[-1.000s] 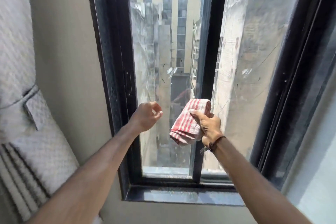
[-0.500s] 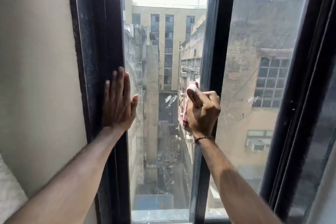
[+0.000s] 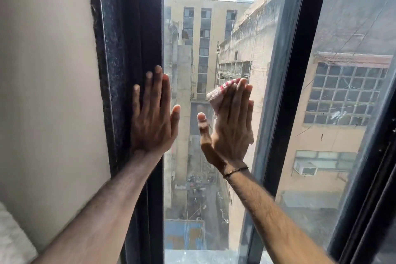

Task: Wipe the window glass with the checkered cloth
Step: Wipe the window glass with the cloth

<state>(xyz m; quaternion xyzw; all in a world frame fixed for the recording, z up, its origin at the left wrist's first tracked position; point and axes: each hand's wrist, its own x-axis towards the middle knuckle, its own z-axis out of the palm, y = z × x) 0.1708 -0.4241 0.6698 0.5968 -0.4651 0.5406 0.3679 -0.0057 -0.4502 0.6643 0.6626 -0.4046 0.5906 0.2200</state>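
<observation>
The window glass (image 3: 188,167) fills the middle of the view between black frame bars. My right hand (image 3: 230,126) lies flat with fingers straight, pressing the red-and-white checkered cloth (image 3: 216,94) against the left pane; only the cloth's top and a strip at the right of the palm show. My left hand (image 3: 153,113) rests flat and open on the black left frame (image 3: 126,70), fingertips reaching the glass edge. It holds nothing.
A black centre bar (image 3: 285,96) slants just right of my right hand, with a second pane (image 3: 342,113) beyond it. A beige wall (image 3: 47,92) stands on the left. Buildings and a deep alley show through the glass.
My right hand went from a closed grip on the bunched cloth to a flat palm pressing it on the glass. My left hand stayed on the frame. The view moved closer and up.
</observation>
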